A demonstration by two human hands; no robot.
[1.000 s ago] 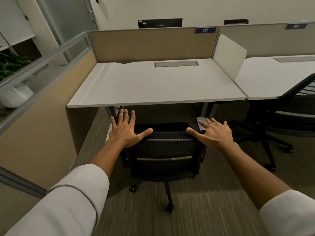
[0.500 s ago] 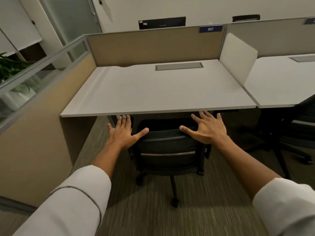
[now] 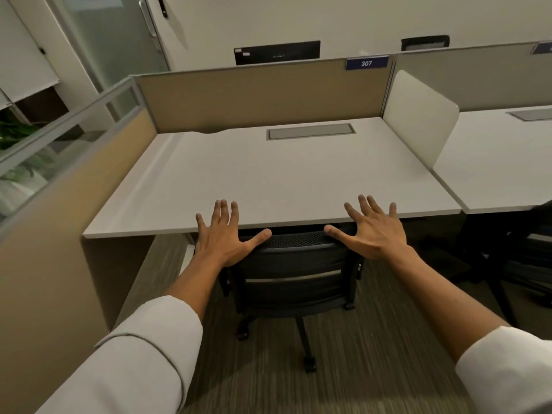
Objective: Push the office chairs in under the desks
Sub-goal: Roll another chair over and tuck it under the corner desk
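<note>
A black mesh office chair (image 3: 294, 273) stands at the white desk (image 3: 283, 174) labelled 307. Its seat is hidden under the desktop and the top of its backrest sits at the desk's front edge. My left hand (image 3: 225, 237) lies flat on the backrest's upper left corner, fingers spread, thumb along the top rim. My right hand (image 3: 373, 234) rests the same way on the upper right corner. The fingertips of both hands reach over the desk's front edge. Neither hand grips anything.
A second black chair (image 3: 531, 264) stands pulled out at the neighbouring desk (image 3: 501, 162) on the right. A white divider panel (image 3: 418, 115) separates the two desks. A tan partition wall (image 3: 59, 219) runs close along the left. Carpet (image 3: 358, 369) lies underfoot.
The chair has rolled forward until its seat went under the desk. Both hands moved forward with the backrest, and I have stepped closer to the desk.
</note>
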